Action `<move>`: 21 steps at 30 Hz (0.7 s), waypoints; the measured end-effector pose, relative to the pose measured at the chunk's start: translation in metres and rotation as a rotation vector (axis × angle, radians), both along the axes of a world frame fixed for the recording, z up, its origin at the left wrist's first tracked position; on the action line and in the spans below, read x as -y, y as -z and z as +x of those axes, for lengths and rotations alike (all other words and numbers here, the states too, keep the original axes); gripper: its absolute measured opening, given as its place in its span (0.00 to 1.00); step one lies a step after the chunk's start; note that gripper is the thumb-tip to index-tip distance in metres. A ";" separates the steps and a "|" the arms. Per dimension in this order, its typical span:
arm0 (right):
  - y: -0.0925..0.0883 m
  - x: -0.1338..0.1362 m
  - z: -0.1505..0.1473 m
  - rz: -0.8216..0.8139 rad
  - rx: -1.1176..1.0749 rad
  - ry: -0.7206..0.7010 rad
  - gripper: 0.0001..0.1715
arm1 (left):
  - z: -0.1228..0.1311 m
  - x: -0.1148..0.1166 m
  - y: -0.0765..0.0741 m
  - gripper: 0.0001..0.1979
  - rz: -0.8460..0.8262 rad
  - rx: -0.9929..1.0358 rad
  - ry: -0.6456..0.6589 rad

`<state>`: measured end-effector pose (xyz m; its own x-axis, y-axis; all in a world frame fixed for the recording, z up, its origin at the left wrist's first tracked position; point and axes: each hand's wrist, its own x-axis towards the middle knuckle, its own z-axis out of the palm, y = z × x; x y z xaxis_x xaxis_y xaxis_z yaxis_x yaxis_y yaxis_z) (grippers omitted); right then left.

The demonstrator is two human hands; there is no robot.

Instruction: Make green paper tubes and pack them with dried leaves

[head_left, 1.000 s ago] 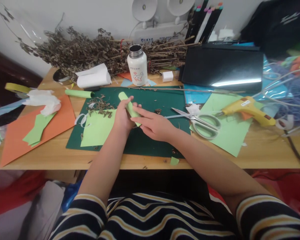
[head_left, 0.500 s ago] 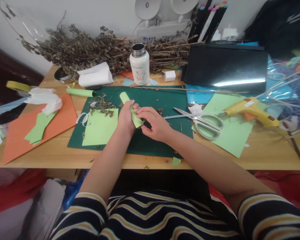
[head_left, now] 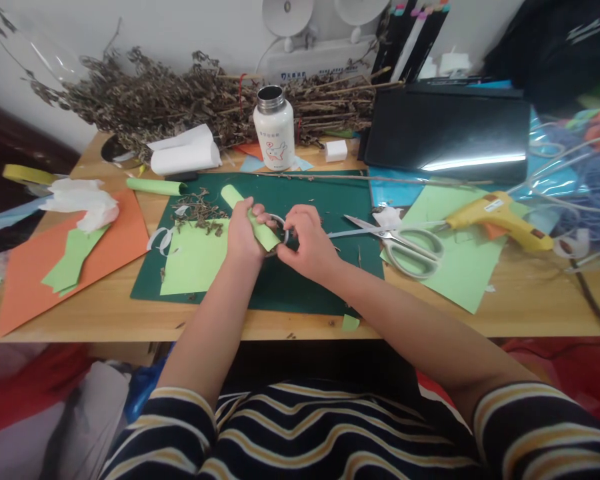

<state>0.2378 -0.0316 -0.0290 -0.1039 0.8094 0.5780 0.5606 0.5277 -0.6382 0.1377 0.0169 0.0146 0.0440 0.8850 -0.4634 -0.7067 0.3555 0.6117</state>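
Note:
My left hand (head_left: 246, 232) is closed around a rolled tube of light green paper (head_left: 263, 235), which slants with its lower end toward my right hand. My right hand (head_left: 307, 243) is pinched just beside that end, on a thin whitish strip (head_left: 282, 224) that curls between the two hands. Where the strip joins the tube is hard to make out. Both hands are above a dark green cutting mat (head_left: 300, 293). A flat light green sheet (head_left: 193, 267) lies on the mat left of my hands, with dry leaf bits (head_left: 203, 212) at its top edge.
Scissors (head_left: 413, 253) and a yellow glue gun (head_left: 500, 217) lie to the right on green paper (head_left: 460, 287). An open white bottle (head_left: 274, 133) stands behind the mat, before dried stems (head_left: 180, 100). Orange paper (head_left: 30, 287) and another green roll (head_left: 154, 187) are left.
My right hand has drawn slightly away from the tube's lower end, and a curled whitish strip now shows between the hands. The tube has shifted a little left in view.

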 end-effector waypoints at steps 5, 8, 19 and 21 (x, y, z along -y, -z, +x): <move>-0.009 0.005 0.012 -0.196 0.183 -0.195 0.11 | -0.019 -0.008 0.000 0.14 0.060 0.111 -0.105; -0.014 0.009 0.017 -0.176 0.313 -0.307 0.17 | -0.027 -0.015 0.003 0.14 0.026 0.125 -0.141; -0.022 0.011 0.011 -0.219 0.749 -0.146 0.27 | -0.019 -0.014 0.006 0.15 -0.006 0.049 -0.180; -0.022 0.014 0.010 -0.225 0.771 -0.108 0.27 | -0.018 -0.014 0.007 0.15 0.004 0.059 -0.188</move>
<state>0.2474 -0.0451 -0.0074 -0.4908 0.8605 0.1364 0.8395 0.5089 -0.1902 0.1195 0.0304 0.0076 -0.0953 0.8819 -0.4617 -0.7948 0.2118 0.5687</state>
